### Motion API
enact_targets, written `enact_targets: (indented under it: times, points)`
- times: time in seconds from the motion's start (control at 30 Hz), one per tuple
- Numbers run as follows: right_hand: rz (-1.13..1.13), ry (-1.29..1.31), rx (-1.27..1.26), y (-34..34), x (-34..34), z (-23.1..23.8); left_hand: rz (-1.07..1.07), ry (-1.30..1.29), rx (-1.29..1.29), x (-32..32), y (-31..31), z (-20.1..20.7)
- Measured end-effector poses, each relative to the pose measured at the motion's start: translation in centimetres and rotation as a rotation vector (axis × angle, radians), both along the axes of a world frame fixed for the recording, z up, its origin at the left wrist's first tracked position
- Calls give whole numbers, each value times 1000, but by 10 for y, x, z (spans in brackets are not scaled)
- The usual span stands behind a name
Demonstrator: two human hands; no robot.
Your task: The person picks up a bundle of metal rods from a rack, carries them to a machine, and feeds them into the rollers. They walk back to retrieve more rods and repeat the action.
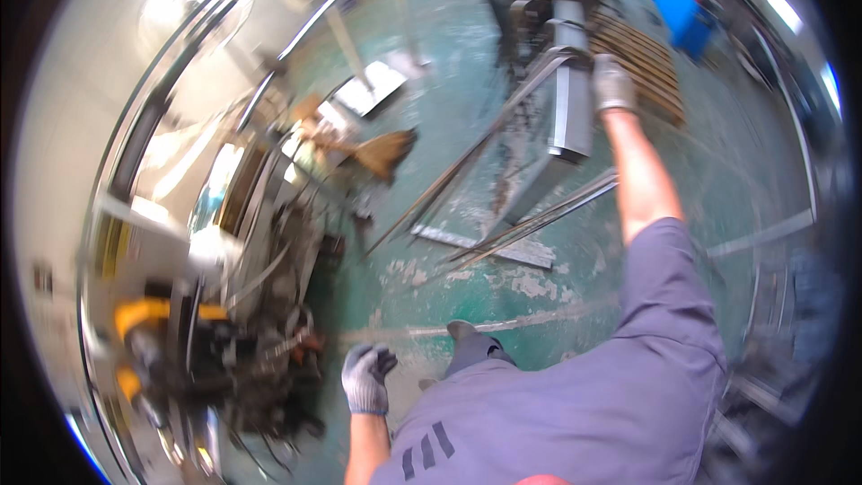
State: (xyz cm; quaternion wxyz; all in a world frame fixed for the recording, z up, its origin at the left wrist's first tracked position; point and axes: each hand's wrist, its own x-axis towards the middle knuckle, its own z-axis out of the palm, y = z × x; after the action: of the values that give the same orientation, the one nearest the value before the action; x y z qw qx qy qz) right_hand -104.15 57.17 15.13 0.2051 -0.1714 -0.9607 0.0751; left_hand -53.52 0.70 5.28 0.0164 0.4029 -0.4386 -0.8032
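Observation:
My right hand (614, 83), in a pale work glove, is stretched far forward beside a grey metal beam (572, 108) on a stand. It is close against the beam's right side. Blur hides its fingers, so whether it grips anything does not show. My left hand (366, 379), gloved in white with dark fingertips, hangs low near my body. Its fingers are loosely bent and a little apart, with nothing visible in them. Long thin metal strips (539, 220) slant down from the beam's stand toward the green floor.
Cluttered machinery with yellow parts (171, 314) lines the left side. A straw broom (386, 153) is near it. Beyond the beam are a wooden pallet (642, 63) and a blue panel (675, 9). A flat metal base bar (485, 247) crosses the worn green floor (449, 189).

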Motion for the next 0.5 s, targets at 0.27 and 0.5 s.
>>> enact_targets:
  times: [0.27,0.5]
  points:
    - [277,-134,309,-38,-85,74,44,-142,-358,70,-8,-11]
    - [480,438,207,-210,9,81,563,-288,-357,230,-48,-54]
